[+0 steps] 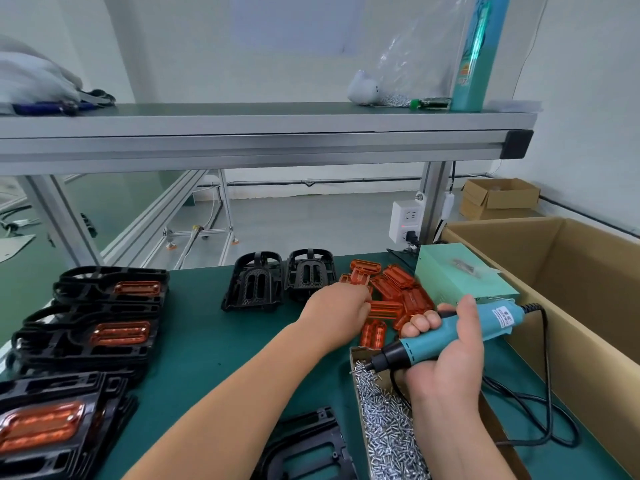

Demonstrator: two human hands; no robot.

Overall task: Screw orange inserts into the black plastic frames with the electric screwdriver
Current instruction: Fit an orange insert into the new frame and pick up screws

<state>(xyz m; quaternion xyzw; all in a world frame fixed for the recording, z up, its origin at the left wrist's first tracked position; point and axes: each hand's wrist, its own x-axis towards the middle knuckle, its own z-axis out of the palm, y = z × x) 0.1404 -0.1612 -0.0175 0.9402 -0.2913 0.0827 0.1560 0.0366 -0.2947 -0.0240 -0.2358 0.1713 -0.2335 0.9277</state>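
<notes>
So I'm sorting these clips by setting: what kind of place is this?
Most likely a factory assembly bench: stacked black frames with orange inserts fitted, a box of loose screws, and a corded screwdriver gripped in the right hand, under an aluminium-profile shelf.

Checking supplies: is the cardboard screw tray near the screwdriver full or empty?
Far from empty: the screw tray holds a dense heap of silver screws covering its floor.
</notes>
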